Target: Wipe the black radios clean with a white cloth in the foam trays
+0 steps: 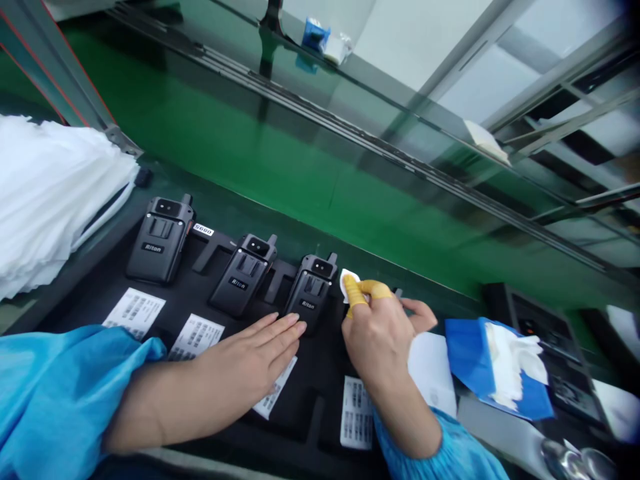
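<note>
A black foam tray (310, 427) holds three black handheld radios marked Riton: a left one (156, 248), a middle one (239, 283) and a right one (309, 303). My left hand (250, 363) lies flat, fingers stretched together, its fingertips at the lower end of the right radio. White barcode labels lie along the tray, one partly under this hand. Yellow finger covers are on my right hand (383, 327), which pinches a small white wipe (351, 273) beside the right radio. Whatever lies beneath my right hand is mostly hidden; a short dark antenna-like tip shows behind it.
White sheet bags (55, 200) are piled at the left. On the right stand an opened blue packet (465, 347) with white wipes, a dark device (550, 340) and shiny metal round items (575, 460). A glass shelf edge (320, 110) runs above the green surface.
</note>
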{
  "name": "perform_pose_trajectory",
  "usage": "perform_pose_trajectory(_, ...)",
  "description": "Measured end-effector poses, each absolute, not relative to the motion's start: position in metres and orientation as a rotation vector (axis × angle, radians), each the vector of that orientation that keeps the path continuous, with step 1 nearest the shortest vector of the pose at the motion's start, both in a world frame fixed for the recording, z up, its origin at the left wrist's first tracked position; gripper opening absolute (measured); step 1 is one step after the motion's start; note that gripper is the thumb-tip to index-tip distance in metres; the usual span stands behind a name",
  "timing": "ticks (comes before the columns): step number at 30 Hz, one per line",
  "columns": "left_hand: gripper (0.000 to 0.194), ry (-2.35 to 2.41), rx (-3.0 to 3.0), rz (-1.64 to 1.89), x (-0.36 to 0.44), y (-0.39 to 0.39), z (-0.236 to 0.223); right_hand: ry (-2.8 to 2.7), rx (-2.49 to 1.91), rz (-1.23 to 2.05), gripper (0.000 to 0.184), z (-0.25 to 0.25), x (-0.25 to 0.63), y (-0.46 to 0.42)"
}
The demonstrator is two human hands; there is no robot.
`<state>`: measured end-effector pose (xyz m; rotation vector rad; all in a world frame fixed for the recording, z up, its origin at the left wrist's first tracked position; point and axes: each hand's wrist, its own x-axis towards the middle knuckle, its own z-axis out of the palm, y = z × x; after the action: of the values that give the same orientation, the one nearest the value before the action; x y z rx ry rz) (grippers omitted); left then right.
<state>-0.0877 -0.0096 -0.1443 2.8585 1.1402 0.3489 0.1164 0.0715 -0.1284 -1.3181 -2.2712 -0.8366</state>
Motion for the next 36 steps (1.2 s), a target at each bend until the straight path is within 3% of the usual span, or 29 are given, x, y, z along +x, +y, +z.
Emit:
perform_pose_trajectory(3,0.041,1.174,2.855,0.342,-0.086,-0.013,-0.144,-2.275,-1.282,-0.773,0.02,-0.127,0.107,0.049)
perform_pose_trajectory(7,0.037,1.221,2.864,0.327,-0.084,-0.015,-0.142,-2.382,-1.189,-0.646,0.03,-0.133,0.087,0.032)
perform_pose_trajectory(26,0.038,1.194,2.864,0.26,-0.082,-0.017,-0.138,-2.35,-1.336,-0.754,0.02,-0.139,0.107,0.02)
perform_pose_trajectory(36,0.045,1.557,2.71,0.29,-0.151,-0.038,-0.124,-2.482,-1.106,-0.681,0.021,-0.116,0.031,0.069)
